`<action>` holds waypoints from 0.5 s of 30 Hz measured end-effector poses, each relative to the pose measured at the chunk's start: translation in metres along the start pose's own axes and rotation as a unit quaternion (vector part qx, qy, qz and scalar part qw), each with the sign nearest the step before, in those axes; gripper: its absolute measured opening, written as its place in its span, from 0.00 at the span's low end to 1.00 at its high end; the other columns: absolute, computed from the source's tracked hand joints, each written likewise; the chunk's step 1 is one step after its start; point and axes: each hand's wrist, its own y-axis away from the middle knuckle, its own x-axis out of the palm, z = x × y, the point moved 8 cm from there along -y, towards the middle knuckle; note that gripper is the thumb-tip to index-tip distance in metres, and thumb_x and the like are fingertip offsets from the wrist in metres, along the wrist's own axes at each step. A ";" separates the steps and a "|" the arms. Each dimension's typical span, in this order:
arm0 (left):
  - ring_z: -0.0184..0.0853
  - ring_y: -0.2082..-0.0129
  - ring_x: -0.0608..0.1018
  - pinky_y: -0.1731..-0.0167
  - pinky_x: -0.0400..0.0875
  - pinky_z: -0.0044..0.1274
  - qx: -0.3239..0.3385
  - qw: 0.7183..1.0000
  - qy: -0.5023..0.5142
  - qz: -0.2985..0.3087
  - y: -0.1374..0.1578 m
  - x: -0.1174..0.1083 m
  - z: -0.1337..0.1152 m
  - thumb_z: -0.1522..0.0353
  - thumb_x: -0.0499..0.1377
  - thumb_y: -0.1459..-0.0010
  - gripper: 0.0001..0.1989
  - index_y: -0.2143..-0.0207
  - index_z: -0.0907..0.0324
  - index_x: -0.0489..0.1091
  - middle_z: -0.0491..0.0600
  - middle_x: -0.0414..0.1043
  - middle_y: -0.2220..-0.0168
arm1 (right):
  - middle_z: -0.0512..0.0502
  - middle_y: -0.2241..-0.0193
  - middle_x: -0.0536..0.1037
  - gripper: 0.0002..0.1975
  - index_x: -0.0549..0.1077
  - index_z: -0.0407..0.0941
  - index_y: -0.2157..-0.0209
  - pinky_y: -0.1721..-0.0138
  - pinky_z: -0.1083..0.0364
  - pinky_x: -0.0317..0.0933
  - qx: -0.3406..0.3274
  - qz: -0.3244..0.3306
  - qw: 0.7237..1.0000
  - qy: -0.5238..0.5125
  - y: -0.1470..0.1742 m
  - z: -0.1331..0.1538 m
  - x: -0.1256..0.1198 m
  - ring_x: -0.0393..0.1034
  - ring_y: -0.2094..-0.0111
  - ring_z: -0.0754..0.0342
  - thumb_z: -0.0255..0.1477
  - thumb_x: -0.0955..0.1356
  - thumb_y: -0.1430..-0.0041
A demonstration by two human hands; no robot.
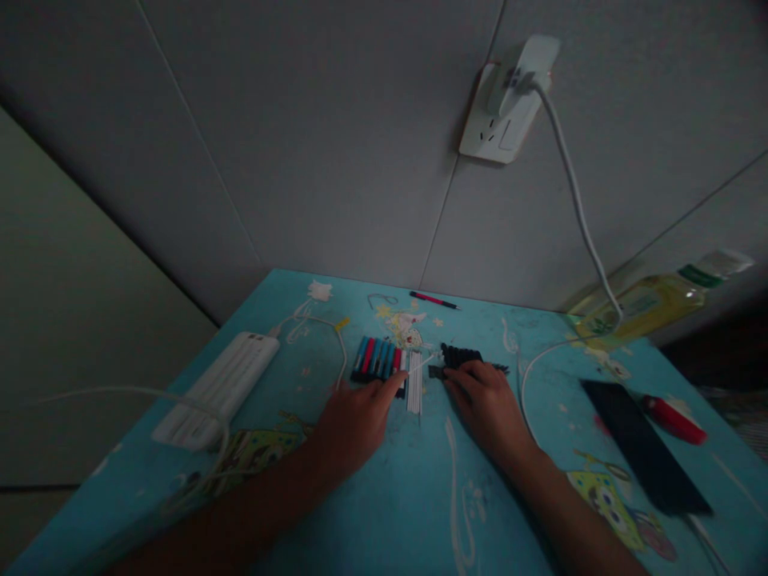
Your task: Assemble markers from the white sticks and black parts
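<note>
My left hand [357,420] pinches a thin white stick [421,364] that points right and slightly up. Beneath and beside that hand lies a row of blue and red pen barrels [376,357] with black ends. More white sticks [414,384] lie side by side between my hands. My right hand [485,398] rests on the table with curled fingers, its fingertips on a small black piece [436,372]. Just behind those fingers is a row of black cylindrical pieces [461,355]. Some small dark parts [500,369] stick out to the right of my knuckles.
A white power strip [222,388] with cables lies left. A red and black pen [434,301] lies near the wall. On the right are a dark phone-like slab [645,444], a red object [675,420], a bottle of yellow liquid [648,304] and a hanging white cable [573,180].
</note>
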 end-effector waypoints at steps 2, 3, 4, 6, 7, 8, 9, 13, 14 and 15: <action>0.37 0.67 0.79 0.64 0.72 0.29 0.000 1.000 0.003 -0.001 0.000 0.000 0.000 0.75 0.49 0.35 0.27 0.35 0.54 0.55 0.50 0.77 0.62 | 0.42 0.60 0.75 0.12 0.77 0.47 0.52 0.55 0.46 0.64 0.002 0.002 1.000 0.004 0.000 0.000 0.001 0.69 0.59 0.46 0.30 0.65 0.33; 0.37 0.67 0.79 0.64 0.73 0.29 0.000 1.000 0.001 0.000 0.001 0.001 0.000 0.75 0.49 0.35 0.27 0.35 0.54 0.55 0.50 0.77 0.62 | 0.42 0.60 0.75 0.12 0.77 0.47 0.52 0.55 0.46 0.64 0.002 0.004 1.000 0.005 0.000 0.000 0.001 0.69 0.59 0.46 0.31 0.65 0.33; 0.37 0.66 0.79 0.63 0.73 0.29 0.000 1.000 -0.001 0.000 0.001 0.001 0.000 0.75 0.49 0.35 0.27 0.35 0.54 0.55 0.50 0.77 0.62 | 0.42 0.60 0.75 0.12 0.77 0.47 0.52 0.55 0.46 0.64 0.003 0.006 1.000 0.005 0.000 0.000 0.002 0.69 0.59 0.46 0.31 0.65 0.33; 0.37 0.66 0.79 0.62 0.72 0.30 0.000 1.000 -0.003 0.001 0.001 0.001 0.000 0.75 0.49 0.35 0.27 0.35 0.54 0.56 0.50 0.77 0.63 | 0.42 0.60 0.75 0.13 0.77 0.47 0.52 0.55 0.46 0.64 0.004 0.009 1.000 0.002 0.000 0.000 0.003 0.69 0.59 0.46 0.30 0.65 0.33; 0.37 0.66 0.79 0.62 0.72 0.29 0.000 1.000 -0.003 0.001 0.001 0.001 0.000 0.75 0.49 0.35 0.27 0.35 0.54 0.56 0.49 0.77 0.63 | 0.42 0.60 0.75 0.13 0.77 0.47 0.52 0.55 0.47 0.64 0.005 0.009 1.000 0.000 0.000 0.000 0.003 0.69 0.59 0.47 0.30 0.65 0.33; 0.37 0.65 0.79 0.61 0.72 0.29 -0.001 1.000 -0.003 0.000 0.001 0.001 0.000 0.76 0.50 0.35 0.27 0.35 0.53 0.56 0.49 0.77 0.63 | 0.42 0.60 0.75 0.13 0.77 0.47 0.52 0.55 0.47 0.64 0.006 0.009 1.000 -0.002 0.000 -0.001 0.003 0.69 0.59 0.47 0.30 0.64 0.33; 0.37 0.65 0.79 0.61 0.72 0.29 -0.002 1.000 -0.004 -0.001 0.001 0.002 0.001 0.76 0.50 0.36 0.27 0.35 0.53 0.56 0.49 0.77 0.63 | 0.42 0.60 0.75 0.13 0.77 0.47 0.52 0.55 0.47 0.64 0.008 0.008 1.000 -0.004 0.000 -0.001 0.003 0.69 0.59 0.47 0.30 0.64 0.33; 0.37 0.65 0.79 0.62 0.73 0.28 0.001 1.000 -0.005 -0.006 0.001 0.002 0.001 0.76 0.50 0.36 0.27 0.35 0.53 0.55 0.50 0.77 0.63 | 0.42 0.60 0.76 0.13 0.77 0.47 0.51 0.54 0.47 0.64 0.011 0.004 1.000 -0.002 0.001 -0.002 0.003 0.70 0.58 0.47 0.29 0.64 0.33; 0.37 0.65 0.79 0.62 0.73 0.28 0.001 1.000 -0.005 -0.006 0.001 0.002 0.000 0.75 0.50 0.36 0.27 0.35 0.53 0.56 0.49 0.77 0.62 | 0.42 0.60 0.76 0.13 0.77 0.47 0.51 0.54 0.47 0.64 0.011 0.004 1.000 0.000 0.001 -0.001 0.003 0.70 0.58 0.47 0.29 0.65 0.34; 0.37 0.65 0.79 0.62 0.73 0.28 0.001 1.000 -0.004 -0.006 0.001 0.002 0.000 0.75 0.50 0.36 0.27 0.35 0.53 0.56 0.49 0.77 0.62 | 0.42 0.59 0.76 0.13 0.77 0.46 0.51 0.54 0.48 0.64 0.010 0.004 1.000 0.002 0.002 -0.001 0.003 0.70 0.58 0.47 0.29 0.65 0.34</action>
